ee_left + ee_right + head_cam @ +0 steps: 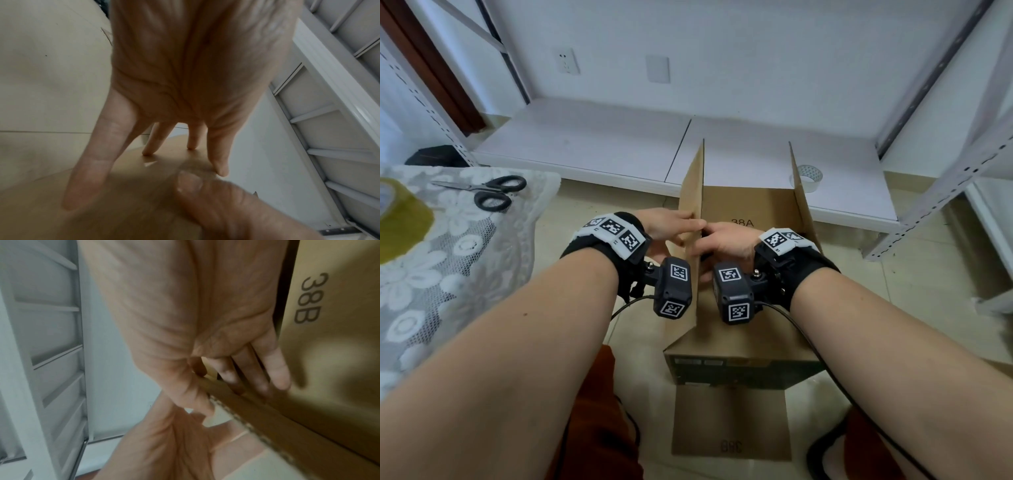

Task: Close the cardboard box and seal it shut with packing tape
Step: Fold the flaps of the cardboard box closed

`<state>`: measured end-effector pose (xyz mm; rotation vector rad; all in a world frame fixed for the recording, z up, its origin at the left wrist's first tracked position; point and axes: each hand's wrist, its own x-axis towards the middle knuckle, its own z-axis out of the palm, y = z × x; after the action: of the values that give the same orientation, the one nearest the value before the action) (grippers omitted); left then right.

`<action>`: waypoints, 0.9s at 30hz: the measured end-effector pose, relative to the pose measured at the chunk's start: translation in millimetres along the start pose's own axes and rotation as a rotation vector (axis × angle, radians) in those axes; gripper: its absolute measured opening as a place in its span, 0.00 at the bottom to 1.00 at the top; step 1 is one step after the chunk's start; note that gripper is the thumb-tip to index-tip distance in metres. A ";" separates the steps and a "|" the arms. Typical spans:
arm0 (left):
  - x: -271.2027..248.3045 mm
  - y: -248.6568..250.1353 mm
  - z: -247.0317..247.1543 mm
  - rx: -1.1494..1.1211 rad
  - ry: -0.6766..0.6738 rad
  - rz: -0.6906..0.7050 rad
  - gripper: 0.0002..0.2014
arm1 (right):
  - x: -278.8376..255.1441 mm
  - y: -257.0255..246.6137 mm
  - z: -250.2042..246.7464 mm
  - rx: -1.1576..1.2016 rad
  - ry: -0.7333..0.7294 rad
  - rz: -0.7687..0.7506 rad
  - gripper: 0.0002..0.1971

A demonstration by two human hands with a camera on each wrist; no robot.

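A brown cardboard box [739,363] stands on the floor with its top open. Its left flap [693,192] and right flap [799,202] stand upright, and the near flap [729,421] hangs down in front. My left hand [678,222] presses straight fingers [218,155] against the outer face of the left flap [123,203]. My right hand [717,234] pinches that flap's top edge, its thumb over the outside and its fingers [275,369] on the inner face marked 38B [329,369]. A roll of clear tape [808,176] lies on the white board behind the right flap.
Black-handled scissors [489,192] and a yellowish tape roll [397,212] lie on a lace cloth [448,274] at the left. White metal shelving [928,212] stands to the right and behind. My knees are at the frame's bottom, either side of the box.
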<state>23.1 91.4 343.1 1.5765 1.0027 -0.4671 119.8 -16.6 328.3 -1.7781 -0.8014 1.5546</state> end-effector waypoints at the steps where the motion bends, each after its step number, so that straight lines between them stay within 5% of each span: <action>1: -3.0 -0.5 3.5 0.009 0.000 0.014 0.40 | -0.6 1.1 -1.2 -0.001 0.016 0.000 0.33; 11: -6.1 -3.4 26.0 0.163 0.045 0.004 0.40 | -2.3 20.4 -21.2 -0.010 0.087 0.034 0.11; 21: -8.5 0.0 40.7 0.375 0.052 -0.027 0.38 | -4.0 29.5 -26.6 -0.127 0.082 0.163 0.24; 27: -3.2 -0.5 49.1 0.625 0.070 0.024 0.32 | 6.5 44.7 -28.8 -0.222 0.183 0.171 0.20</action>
<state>31.8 44.2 332.0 2.1673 0.9360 -0.7628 150.8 -40.9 291.9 -2.1656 -0.7737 1.4257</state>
